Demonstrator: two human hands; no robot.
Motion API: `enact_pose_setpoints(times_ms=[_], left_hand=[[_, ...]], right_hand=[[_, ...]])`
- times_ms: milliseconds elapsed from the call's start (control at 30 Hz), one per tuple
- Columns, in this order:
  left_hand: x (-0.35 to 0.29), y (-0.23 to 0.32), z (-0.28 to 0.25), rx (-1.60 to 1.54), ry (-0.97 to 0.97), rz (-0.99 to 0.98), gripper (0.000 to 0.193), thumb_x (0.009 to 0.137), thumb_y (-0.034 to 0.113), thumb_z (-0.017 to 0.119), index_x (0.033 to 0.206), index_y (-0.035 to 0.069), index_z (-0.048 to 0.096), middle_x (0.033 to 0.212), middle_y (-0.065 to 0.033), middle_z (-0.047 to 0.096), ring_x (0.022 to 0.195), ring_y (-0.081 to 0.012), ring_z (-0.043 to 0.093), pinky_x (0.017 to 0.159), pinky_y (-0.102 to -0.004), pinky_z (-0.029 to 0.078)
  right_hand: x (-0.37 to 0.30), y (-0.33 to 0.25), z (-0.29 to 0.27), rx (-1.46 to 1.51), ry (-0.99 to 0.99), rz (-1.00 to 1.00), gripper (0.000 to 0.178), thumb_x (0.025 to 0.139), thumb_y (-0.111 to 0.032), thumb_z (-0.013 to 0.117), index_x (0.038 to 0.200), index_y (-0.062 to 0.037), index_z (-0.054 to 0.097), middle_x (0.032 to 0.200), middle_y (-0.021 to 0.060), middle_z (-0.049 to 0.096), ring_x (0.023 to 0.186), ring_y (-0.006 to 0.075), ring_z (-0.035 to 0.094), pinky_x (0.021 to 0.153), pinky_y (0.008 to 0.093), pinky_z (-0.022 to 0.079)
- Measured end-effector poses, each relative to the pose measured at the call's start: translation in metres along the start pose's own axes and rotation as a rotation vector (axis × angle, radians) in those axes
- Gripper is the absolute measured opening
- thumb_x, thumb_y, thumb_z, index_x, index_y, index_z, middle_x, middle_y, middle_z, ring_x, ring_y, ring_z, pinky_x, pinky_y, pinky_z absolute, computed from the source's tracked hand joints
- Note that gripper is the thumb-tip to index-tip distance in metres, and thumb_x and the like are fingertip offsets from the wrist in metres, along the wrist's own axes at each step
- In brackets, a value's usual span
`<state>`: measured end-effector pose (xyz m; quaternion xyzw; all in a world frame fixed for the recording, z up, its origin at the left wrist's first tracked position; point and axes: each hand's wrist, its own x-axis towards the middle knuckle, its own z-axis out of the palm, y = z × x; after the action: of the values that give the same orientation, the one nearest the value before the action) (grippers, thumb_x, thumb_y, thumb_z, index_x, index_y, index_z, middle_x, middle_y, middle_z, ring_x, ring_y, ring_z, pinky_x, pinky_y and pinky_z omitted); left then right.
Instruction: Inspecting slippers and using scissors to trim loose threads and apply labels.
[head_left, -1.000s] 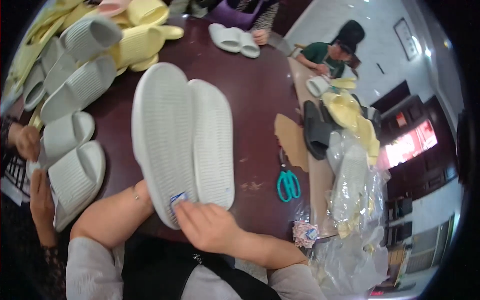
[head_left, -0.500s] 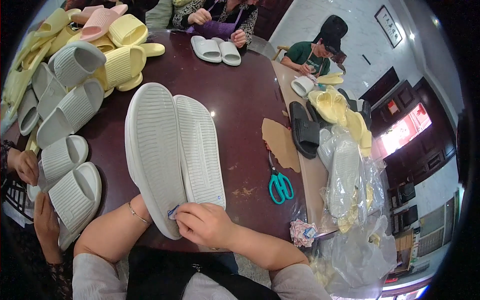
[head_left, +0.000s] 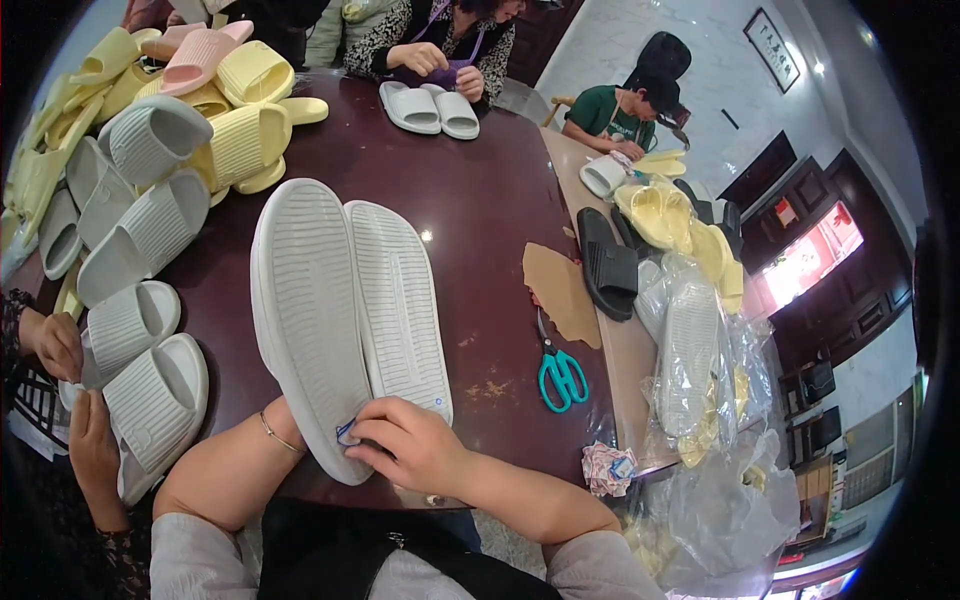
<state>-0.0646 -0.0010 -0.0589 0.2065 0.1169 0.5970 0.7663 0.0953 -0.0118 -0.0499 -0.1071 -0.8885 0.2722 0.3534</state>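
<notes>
Pinching a blue label (head_left: pixel 345 434) against the raised slipper (head_left: pixel 306 310), the right fingers (head_left: pixel 376 430) look unfinished. The other slipper (head_left: pixel 398 300) shows a blue mark (head_left: pixel 439 402); left fingers hidden, state unclear.

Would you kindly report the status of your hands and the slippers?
Right hand at blue label on nearer slipper. Left hand hidden behind it. Second slipper alongside. Scissors off right, not in the way.

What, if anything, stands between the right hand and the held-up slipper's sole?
Only a small blue-marked label shows where the right hand meets the sole, near its lower end; nothing else visible stands in the way.
</notes>
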Motion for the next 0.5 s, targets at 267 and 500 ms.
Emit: enact_pose_setpoints(times_ms=[267,500], left_hand=[[0.000,0.000,-0.010,-0.040,-0.029,-0.036,0.058,0.094,0.047,0.041,0.139,0.010,0.038,0.136,-0.0108,0.045,0.122,-0.0242,0.048,0.102,-0.0412,0.041],[0.003,0.002,-0.012,-0.053,-0.030,-0.033,0.054,0.094,0.043,0.043,0.135,0.007,0.043,0.129,-0.0101,0.051,0.116,-0.0220,0.052,0.096,-0.0368,0.046]], right_hand=[[0.003,-0.008,0.002,-0.157,0.077,-0.109,0.017,0.073,-0.007,0.071,0.086,-0.0025,0.060,0.098,0.0101,0.062,0.078,0.0242,0.062,0.064,0.0311,0.052],[0.002,0.001,0.001,-0.058,0.073,-0.026,0.014,0.075,-0.003,0.064,0.088,-0.0007,0.057,0.094,0.0101,0.063,0.077,0.0237,0.063,0.064,0.0295,0.051]])
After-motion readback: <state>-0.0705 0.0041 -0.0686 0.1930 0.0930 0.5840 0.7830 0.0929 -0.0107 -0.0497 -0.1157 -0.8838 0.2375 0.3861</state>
